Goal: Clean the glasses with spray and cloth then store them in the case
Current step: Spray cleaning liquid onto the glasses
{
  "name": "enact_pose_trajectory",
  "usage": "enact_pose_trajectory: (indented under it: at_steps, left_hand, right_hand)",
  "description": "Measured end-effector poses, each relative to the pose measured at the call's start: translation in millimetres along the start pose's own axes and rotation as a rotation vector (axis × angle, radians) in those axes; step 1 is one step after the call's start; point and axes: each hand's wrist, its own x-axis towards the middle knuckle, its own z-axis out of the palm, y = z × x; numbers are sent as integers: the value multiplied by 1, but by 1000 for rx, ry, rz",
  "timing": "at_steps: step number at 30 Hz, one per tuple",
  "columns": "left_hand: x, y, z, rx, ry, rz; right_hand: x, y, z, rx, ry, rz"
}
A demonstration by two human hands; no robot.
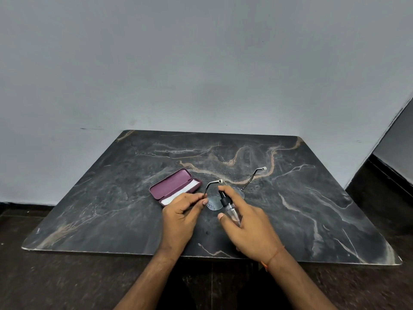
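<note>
- Right now the spraying step looks under way: the lens nearest the left hand (182, 212) has little wet drops on it, so I think that lens has got its spray.
- The other lens is mostly hidden behind the right hand (248, 222), so I cannot tell if it is wet.
- Wiping is not done yet, I think. The white cloth (178, 193) lies inside the open case (171, 183), up and to the left of the left grip.
- Putting the glasses (214, 203) away is left too. They lie between the two hands, arms spread open and pointing away from the person.
- The left grip is curled, and its thumb and first finger pinch the frame at the corner by the wet lens.
- The right grip is wrapped round the small clear spray bottle (230, 211). The first finger reaches over the black top, and the nozzle points at the lenses.
- Both forearms reach in from the near edge of the dark bench (111, 209), and the hands sit close together, just over the glasses.
</note>
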Motion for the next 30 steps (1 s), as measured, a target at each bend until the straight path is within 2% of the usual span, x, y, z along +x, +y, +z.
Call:
enact_pose_trajectory:
  at_steps: [10, 16, 22, 30]
  left_hand:
    - [-1, 1, -1, 14, 10, -3]
    - [0, -2, -1, 25, 1, 7]
    - [0, -2, 0, 13, 4, 15]
    - [0, -2, 1, 9, 3, 1]
  right_hand:
    - [-1, 3, 6, 96, -11, 40]
    - [7, 21, -17, -89, 151, 27]
    - [12, 38, -37, -280, 113, 37]
    - [9, 41, -33, -272, 109, -5]
